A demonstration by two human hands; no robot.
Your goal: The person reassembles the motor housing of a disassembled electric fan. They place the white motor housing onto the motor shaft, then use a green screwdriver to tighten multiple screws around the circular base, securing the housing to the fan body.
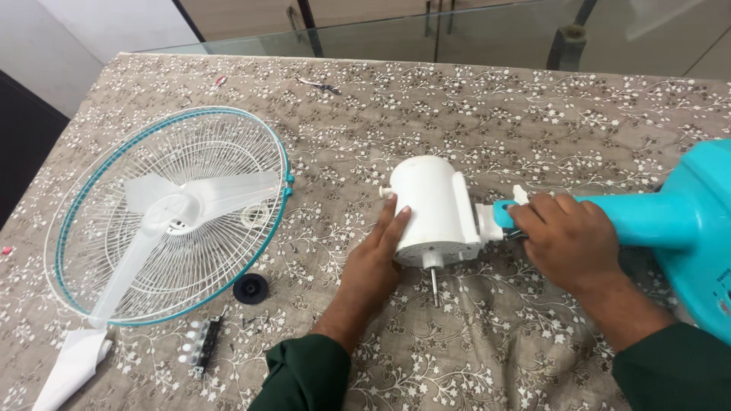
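A white fan motor housing [434,207] lies on its side on the patterned tablecloth, its metal shaft [434,288] pointing toward me. My left hand [378,255] rests flat against the housing's left side, fingers together. My right hand [567,240] is closed around the joint where the housing meets the turquoise fan stand [670,221], which stretches off to the right. Both sleeves are dark green.
A white and turquoise fan guard [84,198] lies at the left with a translucent white fan blade [183,205] on it. A black round nut [250,288], a switch block with white buttons [199,346] and small screws lie near it. A tool [321,86] sits at the far edge.
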